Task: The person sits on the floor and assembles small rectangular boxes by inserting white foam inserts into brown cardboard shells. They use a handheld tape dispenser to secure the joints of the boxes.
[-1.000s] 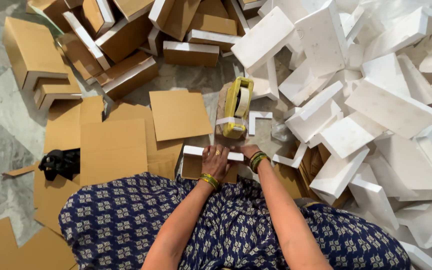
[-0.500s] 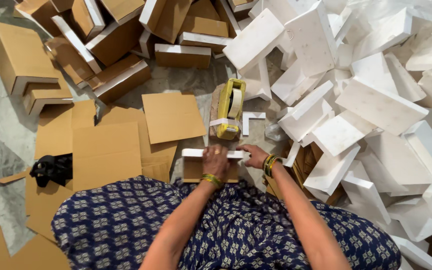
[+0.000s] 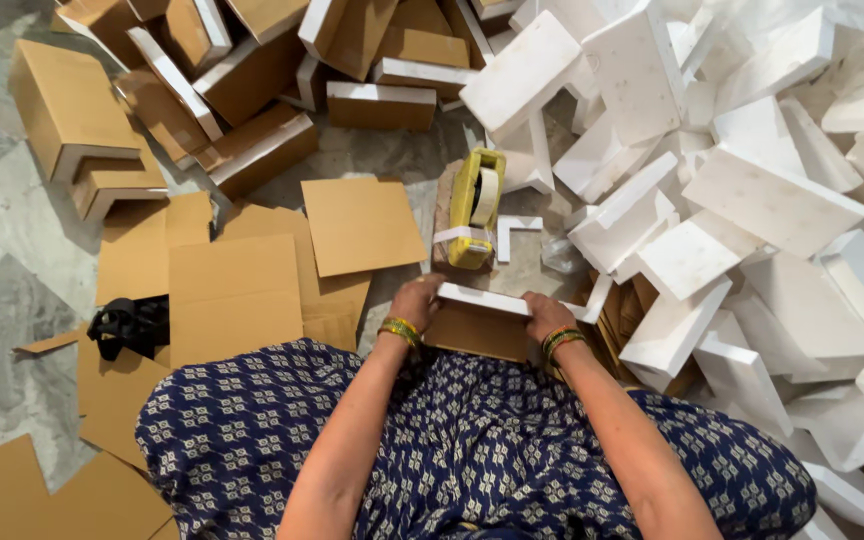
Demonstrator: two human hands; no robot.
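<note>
Marble floor crowded with loose cardboard sheets: left hand and right hand grip the foam-capped carton at the knees — end-only grip risks the white cap slipping off.

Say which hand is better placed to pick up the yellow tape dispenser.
Probably the left. Left hand grips the cardboard-and-foam piece almost directly below the yellow tape dispenser, with bare floor between. Right hand sits farther right.
</note>
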